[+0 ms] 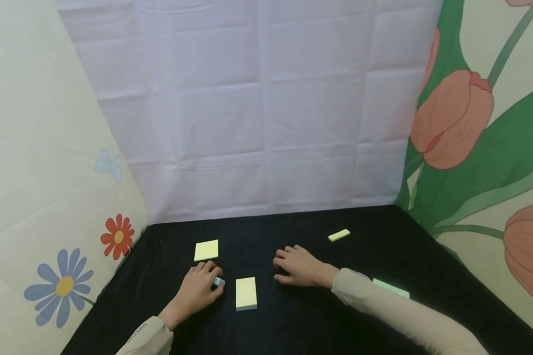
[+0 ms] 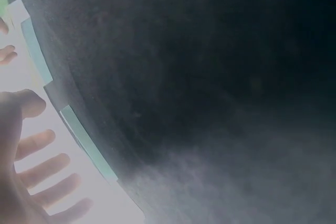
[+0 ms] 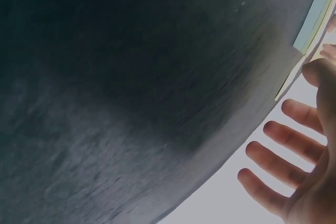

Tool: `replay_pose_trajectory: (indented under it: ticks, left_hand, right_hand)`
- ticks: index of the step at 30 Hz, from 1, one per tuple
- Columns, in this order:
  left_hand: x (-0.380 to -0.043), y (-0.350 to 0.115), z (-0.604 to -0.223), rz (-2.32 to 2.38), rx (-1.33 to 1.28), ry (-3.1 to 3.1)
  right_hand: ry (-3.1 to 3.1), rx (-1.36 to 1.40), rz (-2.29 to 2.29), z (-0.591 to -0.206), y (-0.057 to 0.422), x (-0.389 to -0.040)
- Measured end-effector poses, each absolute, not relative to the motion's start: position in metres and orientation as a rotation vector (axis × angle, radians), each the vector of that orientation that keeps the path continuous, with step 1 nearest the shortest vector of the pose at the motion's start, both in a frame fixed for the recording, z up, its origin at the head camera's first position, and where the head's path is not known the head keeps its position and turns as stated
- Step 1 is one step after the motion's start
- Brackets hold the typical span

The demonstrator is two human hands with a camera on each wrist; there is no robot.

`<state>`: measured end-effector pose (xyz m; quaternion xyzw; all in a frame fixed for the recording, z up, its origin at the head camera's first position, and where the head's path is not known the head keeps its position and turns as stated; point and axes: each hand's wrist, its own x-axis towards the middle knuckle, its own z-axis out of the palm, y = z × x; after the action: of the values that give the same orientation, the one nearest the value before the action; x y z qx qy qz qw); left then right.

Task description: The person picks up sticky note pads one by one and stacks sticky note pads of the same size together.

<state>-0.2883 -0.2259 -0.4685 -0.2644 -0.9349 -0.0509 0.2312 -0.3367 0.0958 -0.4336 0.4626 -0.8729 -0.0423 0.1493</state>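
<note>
My left hand (image 1: 197, 287) hovers low over the black table, its fingers spread in the left wrist view. Partly hidden by it is a small light-blue block (image 1: 219, 281), visible between thumb and forefinger; no grip on it shows. Just beyond the fingertips lies a square yellow sticky-note pad (image 1: 206, 250). Between the hands sits a thicker pad (image 1: 246, 293), yellow on top with a bluish lower edge. My right hand (image 1: 301, 266) is held above the cloth to the right of that pad, with fingers apart and nothing in them.
A narrow yellow pad (image 1: 339, 235) lies at the back right. Under the right forearm a pale green pad (image 1: 392, 288) is partly covered. Black cloth (image 1: 293, 325) covers the table. A white sheet (image 1: 266, 123) hangs behind, with flower-printed curtains (image 1: 493, 197) at the sides.
</note>
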Motion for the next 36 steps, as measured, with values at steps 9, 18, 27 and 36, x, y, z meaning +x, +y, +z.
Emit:
replay_pose_trajectory:
  ticks: [9, 18, 27, 36]
  left_hand:
    - [-0.288, -0.224, -0.466, -0.149, -0.706, -2.597]
    - [-0.289, -0.223, -0.466, -0.152, -0.672, -2.590]
    - [-0.290, -0.224, -0.468, -0.131, -0.633, -2.611]
    - [-0.288, -0.225, -0.467, -0.128, -0.629, -2.643]
  right_hand:
    - [-2.552, 1.279, -0.089, -0.434, 0.107, -0.346]
    - [-2.525, 1.242, -0.061, -0.438, 0.120, -0.356]
    - [-2.581, 1.161, -0.012, -0.438, 0.132, -0.363]
    - [-2.583, 1.109, 0.044, -0.441, 0.146, -0.370]
